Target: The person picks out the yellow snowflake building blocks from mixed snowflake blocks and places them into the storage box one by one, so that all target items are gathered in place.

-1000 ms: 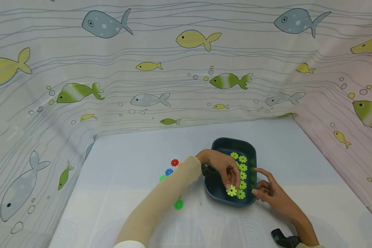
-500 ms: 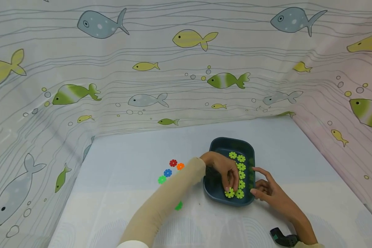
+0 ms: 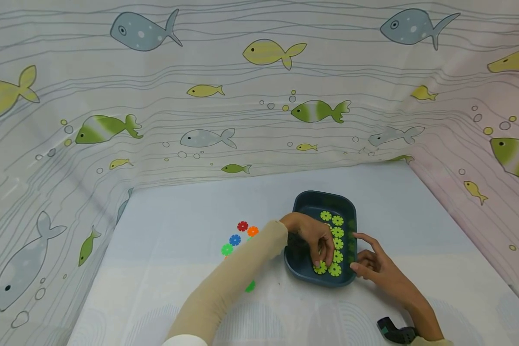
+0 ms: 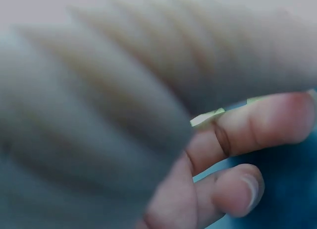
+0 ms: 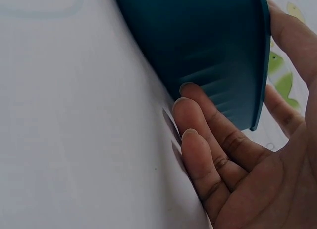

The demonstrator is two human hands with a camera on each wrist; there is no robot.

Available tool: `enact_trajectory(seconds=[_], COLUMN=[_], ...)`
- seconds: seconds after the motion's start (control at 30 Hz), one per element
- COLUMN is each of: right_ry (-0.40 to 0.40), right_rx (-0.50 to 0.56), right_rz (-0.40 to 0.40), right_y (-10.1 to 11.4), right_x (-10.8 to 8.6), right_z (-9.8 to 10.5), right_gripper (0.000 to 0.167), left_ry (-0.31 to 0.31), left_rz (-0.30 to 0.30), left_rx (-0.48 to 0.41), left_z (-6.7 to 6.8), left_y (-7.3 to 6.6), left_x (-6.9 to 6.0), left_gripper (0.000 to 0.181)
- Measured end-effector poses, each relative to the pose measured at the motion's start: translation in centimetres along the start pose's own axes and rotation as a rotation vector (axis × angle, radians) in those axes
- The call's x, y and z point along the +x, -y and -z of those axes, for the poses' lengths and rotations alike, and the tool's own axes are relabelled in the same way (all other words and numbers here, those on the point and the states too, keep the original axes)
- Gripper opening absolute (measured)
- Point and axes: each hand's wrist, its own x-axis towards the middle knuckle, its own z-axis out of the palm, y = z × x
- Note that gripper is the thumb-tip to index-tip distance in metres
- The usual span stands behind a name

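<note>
A dark blue tray (image 3: 355,214) stands on the white table and holds several yellow-green snowflake discs, laid in two columns. My left hand (image 3: 313,234) reaches into it, thumb and fingertips pinching the yellow-green snowflake disc (image 3: 320,267) at the near end of the left column. Part of that column is hidden under the hand. In the left wrist view, a blurred sleeve (image 4: 89,120) covers most of the picture. My right hand (image 3: 382,271) holds the tray's right side, with thumb and forefinger at the rim and other fingers (image 5: 198,154) beside the outer wall.
Left of the tray, on the table, lie loose snowflake discs: red (image 3: 242,226), orange (image 3: 253,231), blue (image 3: 235,240) and green (image 3: 227,249). Another green disc (image 3: 250,286) is partly covered by the left sleeve. A fish-print curtain (image 3: 259,115) surrounds the table.
The disc in my left fingers has gone down slightly, towards the tray floor beside the end of the right column. My right hand stays at the tray's side.
</note>
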Motion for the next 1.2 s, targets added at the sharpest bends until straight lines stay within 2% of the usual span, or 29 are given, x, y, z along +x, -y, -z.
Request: enact_trajectory(seconds=[0.37, 0.5, 0.8, 0.87, 0.97, 1.1, 1.2], right_ry=[0.003, 0.007, 0.022, 0.023, 0.023, 0.006, -0.047], right_rx=[-0.002, -0.002, 0.000, 0.003, 0.004, 0.002, -0.008], right_rz=[0.000, 0.002, 0.002, 0.002, -0.001, 0.005, 0.018], right_y=[0.2, 0.2, 0.1, 0.2, 0.2, 0.4, 0.5], right_x=[0.1, 0.2, 0.6, 0.7, 0.9, 0.9, 0.6], right_z=[-0.1, -0.1, -0.1, -0.1, -0.1, 0.2, 0.6], right_gripper=[0.075, 0.075, 0.075, 0.075, 0.075, 0.074, 0.070], left_ry=[-0.007, -0.013, -0.052, -0.079, -0.150, -0.286, -0.391], left_rz=[0.009, 0.009, -0.010, -0.027, -0.069, -0.142, -0.173], left_rx=[0.005, 0.035, 0.064, 0.067, 0.090, 0.128, 0.150], left_z=[-0.2, -0.2, -0.2, -0.2, -0.2, -0.4, -1.0], left_y=[0.0, 0.0, 0.2, 0.1, -0.2, -0.5, -0.3], left_x=[-0.1, -0.3, -0.9, -1.3, -2.3, -4.2, -6.1], left_gripper=[0.020, 0.020, 0.024, 0.026, 0.027, 0.025, 0.024])
